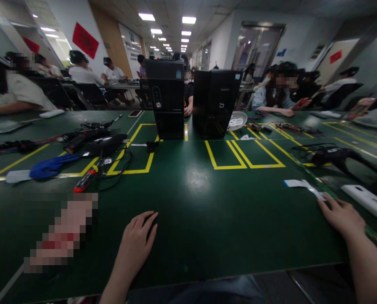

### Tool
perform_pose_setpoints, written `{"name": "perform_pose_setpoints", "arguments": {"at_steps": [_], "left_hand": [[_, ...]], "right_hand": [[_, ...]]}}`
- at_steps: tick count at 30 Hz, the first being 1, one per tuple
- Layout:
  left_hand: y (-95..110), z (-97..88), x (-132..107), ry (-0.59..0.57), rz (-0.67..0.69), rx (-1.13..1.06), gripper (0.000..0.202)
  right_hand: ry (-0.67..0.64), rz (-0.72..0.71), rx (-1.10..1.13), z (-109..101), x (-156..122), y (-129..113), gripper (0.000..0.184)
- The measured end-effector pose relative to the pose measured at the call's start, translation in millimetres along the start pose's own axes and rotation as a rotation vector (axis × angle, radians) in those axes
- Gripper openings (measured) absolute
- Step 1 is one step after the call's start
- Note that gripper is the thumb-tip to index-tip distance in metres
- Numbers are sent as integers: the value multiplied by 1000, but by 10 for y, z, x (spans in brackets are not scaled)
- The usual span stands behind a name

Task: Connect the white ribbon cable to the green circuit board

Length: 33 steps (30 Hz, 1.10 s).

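My left hand [138, 236] rests palm down on the green table, open, its thumb apart from the fingers and nothing in it. At the right, my right hand [343, 217] is low over the tabletop, its fingertips closed on the near end of a white flat ribbon cable [308, 188]. That cable has a blue tip pointing left. Just right of the hand lies a white oblong device [367, 202]. Two black computer towers [168, 101] stand upright side by side farther back, beyond both hands.
Left are a red-black screwdriver [84, 181], a blue glove [52, 166], black cables [119, 164] and a blurred-out item [65, 232]. Yellow tape [229, 168] marks rectangles. A white basket [237, 121] and a black stand-like object [337, 156] are right. People sit around.
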State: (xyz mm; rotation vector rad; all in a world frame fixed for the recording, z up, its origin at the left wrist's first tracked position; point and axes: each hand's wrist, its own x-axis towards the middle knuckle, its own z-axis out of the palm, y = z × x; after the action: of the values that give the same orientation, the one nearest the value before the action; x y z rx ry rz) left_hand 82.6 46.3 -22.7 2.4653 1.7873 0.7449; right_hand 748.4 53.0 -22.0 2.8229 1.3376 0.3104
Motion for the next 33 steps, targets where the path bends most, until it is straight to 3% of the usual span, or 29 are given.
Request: {"name": "perform_pose_setpoints", "arguments": {"at_steps": [8,21,33], "left_hand": [[3,-9,4,-5,2,6,36],[-5,-7,-4,-20,3,17,37],[-21,13,-12,-10,2,15,36]], "right_hand": [[-139,100,118,-25,25,-13,71],[-128,55,129,-15,-18,-16,79],[-68,-19,94,-17,-46,-27,68]]}}
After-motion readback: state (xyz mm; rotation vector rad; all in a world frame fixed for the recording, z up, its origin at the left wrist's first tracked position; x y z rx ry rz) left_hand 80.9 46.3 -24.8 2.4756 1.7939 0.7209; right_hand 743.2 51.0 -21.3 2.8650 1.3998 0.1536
